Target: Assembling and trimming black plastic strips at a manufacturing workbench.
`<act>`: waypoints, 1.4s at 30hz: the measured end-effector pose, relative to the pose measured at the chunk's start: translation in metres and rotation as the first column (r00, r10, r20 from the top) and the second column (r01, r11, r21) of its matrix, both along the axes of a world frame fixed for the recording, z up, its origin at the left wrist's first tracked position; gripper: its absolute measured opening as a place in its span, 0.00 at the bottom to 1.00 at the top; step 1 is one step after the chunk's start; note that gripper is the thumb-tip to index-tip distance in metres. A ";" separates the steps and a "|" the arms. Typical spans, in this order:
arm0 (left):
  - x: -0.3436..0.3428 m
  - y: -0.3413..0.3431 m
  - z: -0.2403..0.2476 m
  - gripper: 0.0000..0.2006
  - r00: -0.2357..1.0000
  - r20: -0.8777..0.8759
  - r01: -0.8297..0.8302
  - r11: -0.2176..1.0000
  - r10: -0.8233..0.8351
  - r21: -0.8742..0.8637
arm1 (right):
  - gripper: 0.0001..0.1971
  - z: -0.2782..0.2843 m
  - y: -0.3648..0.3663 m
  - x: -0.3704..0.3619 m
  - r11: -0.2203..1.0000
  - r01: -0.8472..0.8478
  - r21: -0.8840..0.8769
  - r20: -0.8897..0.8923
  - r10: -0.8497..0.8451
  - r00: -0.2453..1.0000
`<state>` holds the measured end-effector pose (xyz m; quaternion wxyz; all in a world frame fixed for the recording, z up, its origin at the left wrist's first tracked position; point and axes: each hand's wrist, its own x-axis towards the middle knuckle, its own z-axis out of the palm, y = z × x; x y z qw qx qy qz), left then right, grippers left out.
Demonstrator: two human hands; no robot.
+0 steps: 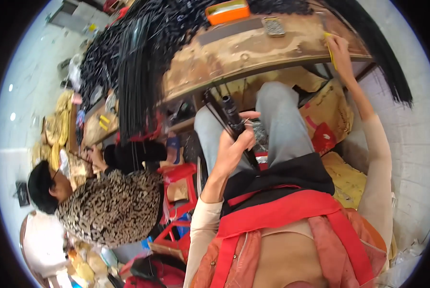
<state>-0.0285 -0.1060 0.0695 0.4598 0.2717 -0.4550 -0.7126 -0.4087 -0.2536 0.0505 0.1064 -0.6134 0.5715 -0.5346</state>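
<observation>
Above my lap, my left hand (236,138) is closed around a black umbrella frame (231,113), a thick tube with thin dark ribs beside it. The frame slants up toward the workbench edge, and my fingers cover part of it. Out at the far right, my right hand (339,48) is at the right end of the wooden workbench (215,62). Its fingers are closed on a yellow-handled tool (331,52); the tool's working end cannot be made out. Left of that hand, a small tray of tiny metal parts (273,27) sits on the bench.
A large heap of black ribs (104,62) covers the bench's left and back, one bundle (140,81) hanging over the edge. More black strips (388,53) droop at the right. An orange container (227,12) stands at the back. A co-worker (109,206) sits at left near red stools (180,189).
</observation>
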 end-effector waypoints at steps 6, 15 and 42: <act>0.017 0.009 -0.009 0.25 0.999 0.012 -0.034 0.997 0.035 -0.064 | 0.14 0.035 0.130 0.127 0.538 -0.548 0.641 0.148 0.613 0.776; 0.020 0.018 -0.007 0.27 0.999 -0.003 -0.054 0.994 0.054 -0.092 | 0.31 0.036 0.172 0.169 0.812 -0.449 0.372 -0.422 0.579 0.698; 0.018 0.014 -0.006 0.24 0.997 0.052 -0.059 0.997 0.061 -0.052 | 0.30 0.053 0.159 0.175 0.874 -0.382 0.299 -0.594 0.484 0.642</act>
